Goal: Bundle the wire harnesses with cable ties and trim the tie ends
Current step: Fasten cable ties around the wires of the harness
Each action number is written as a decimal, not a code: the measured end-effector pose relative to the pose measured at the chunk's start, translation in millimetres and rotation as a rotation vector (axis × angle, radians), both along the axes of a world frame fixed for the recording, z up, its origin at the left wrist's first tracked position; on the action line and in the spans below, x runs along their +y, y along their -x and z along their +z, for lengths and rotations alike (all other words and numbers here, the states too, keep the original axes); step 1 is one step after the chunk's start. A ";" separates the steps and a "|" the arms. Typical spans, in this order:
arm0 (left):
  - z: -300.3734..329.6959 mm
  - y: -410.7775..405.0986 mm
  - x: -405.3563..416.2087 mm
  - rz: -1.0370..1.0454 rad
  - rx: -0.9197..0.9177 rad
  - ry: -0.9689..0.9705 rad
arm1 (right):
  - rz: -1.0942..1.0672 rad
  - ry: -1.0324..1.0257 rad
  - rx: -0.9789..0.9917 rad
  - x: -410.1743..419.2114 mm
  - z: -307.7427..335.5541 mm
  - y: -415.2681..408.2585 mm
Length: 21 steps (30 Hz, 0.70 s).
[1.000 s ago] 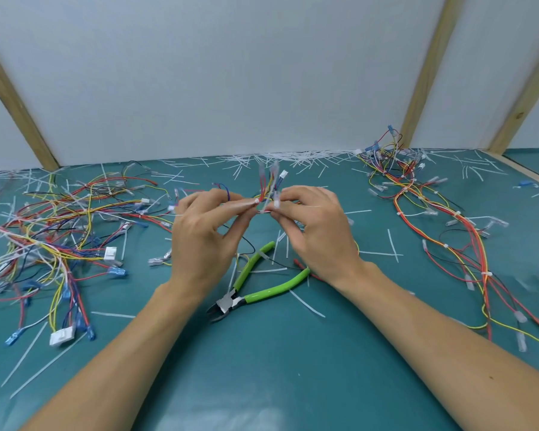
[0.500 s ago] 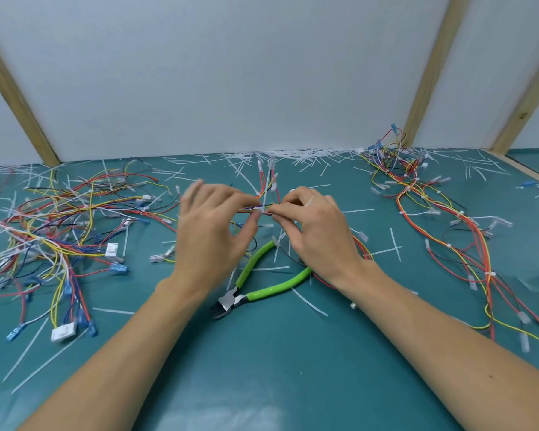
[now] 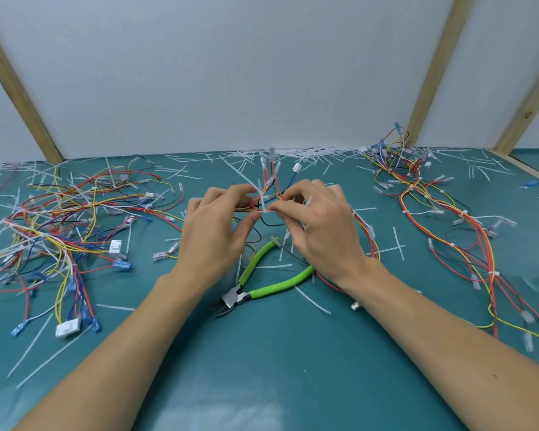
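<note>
My left hand [image 3: 213, 231] and my right hand [image 3: 321, 228] meet above the middle of the teal mat, both pinching one wire harness [image 3: 273, 188] of red, yellow, blue and black wires. A white cable tie [image 3: 263, 202] wraps the wires between my fingertips, its tail sticking up and back. The harness ends with white and clear connectors fan upward behind my fingers. Green-handled flush cutters [image 3: 262, 284] lie on the mat below my hands, jaws toward the near left.
A loose tangle of harnesses [image 3: 66, 231] covers the left of the mat. A long tied harness pile [image 3: 448, 231] runs down the right side. Cut white tie ends [image 3: 299, 154] litter the back edge by the white wall and lie scattered around the cutters.
My hands have dropped lower and slightly forward with the harness. The wires between my fingers now lie more level, and the tie sits at my fingertips.
</note>
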State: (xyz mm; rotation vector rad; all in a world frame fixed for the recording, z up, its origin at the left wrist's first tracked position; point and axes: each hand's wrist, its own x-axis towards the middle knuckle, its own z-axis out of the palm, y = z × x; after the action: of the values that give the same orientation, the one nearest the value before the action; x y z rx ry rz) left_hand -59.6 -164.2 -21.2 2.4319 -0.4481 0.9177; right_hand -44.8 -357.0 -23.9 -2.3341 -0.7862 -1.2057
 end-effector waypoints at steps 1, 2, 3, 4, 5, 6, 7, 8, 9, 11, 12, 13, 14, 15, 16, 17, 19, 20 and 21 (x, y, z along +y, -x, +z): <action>0.1 0.0 -0.2 -0.003 0.002 -0.005 | -0.001 0.000 -0.012 -0.7 0.5 0.1; 0.4 -0.1 -0.1 -0.005 -0.003 -0.005 | -0.001 0.002 -0.023 -1.2 1.1 0.4; 0.9 -0.5 0.4 -0.005 -0.013 0.000 | -0.003 0.007 -0.034 -1.3 1.5 1.1; 1.2 -0.9 1.1 -0.004 -0.025 0.011 | -0.008 0.013 -0.045 -1.1 1.7 1.7; 1.2 -1.4 1.8 -0.006 -0.032 0.031 | -0.013 0.019 -0.056 -0.6 1.8 2.2; 1.0 -1.7 2.2 -0.012 -0.031 0.058 | -0.017 0.022 -0.068 -0.3 1.7 2.4; 0.5 -2.1 1.9 -0.024 -0.025 0.085 | -0.021 0.022 -0.080 -0.3 1.6 2.4; 0.2 -2.3 1.7 -0.038 -0.016 0.110 | -0.023 0.022 -0.092 -0.4 1.7 2.1; 0.2 -2.5 1.6 -0.054 -0.009 0.130 | -0.023 0.022 -0.101 -1.1 1.8 1.6; 1.1 -1.8 1.7 -0.075 -0.016 0.152 | -0.019 0.019 -0.114 -2.7 2.3 0.7; 1.5 -1.4 1.7 -0.074 -0.035 0.150 | -0.013 0.014 -0.120 -3.1 2.6 0.6; 1.8 -1.3 1.7 -0.071 -0.060 0.145 | -0.006 0.008 -0.125 -3.2 2.9 0.3; 1.8 -1.0 1.5 -0.066 -0.087 0.138 | 0.000 0.001 -0.130 -3.1 3.0 -0.2; 1.9 -0.7 1.2 -0.062 -0.111 0.130 | 0.005 -0.009 -0.132 -3.0 3.0 -0.7; 2.1 -0.3 0.9 -0.058 -0.131 0.117 | 0.008 -0.018 -0.132 -3.0 2.9 -1.5; 2.5 0.1 0.6 -0.051 -0.147 0.100 | 0.010 -0.022 -0.128 -3.0 2.4 -2.2; 3.8 0.5 1.1 -0.022 -0.178 0.063 | 0.010 -0.021 -0.127 -2.7 1.2 -3.6; 4.6 0.8 1.2 -0.004 -0.196 0.052 | 0.013 -0.025 -0.136 -2.6 0.6 -4.2; 5.4 1.1 1.0 0.011 -0.214 0.047 | 0.020 -0.034 -0.152 -2.6 0.4 -4.7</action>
State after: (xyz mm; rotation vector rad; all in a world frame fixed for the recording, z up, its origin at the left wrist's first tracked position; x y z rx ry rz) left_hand -60.8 -163.1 -15.7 2.3056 -0.4829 1.1863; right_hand -40.0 -359.5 -23.5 -2.2221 -0.8304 -1.3892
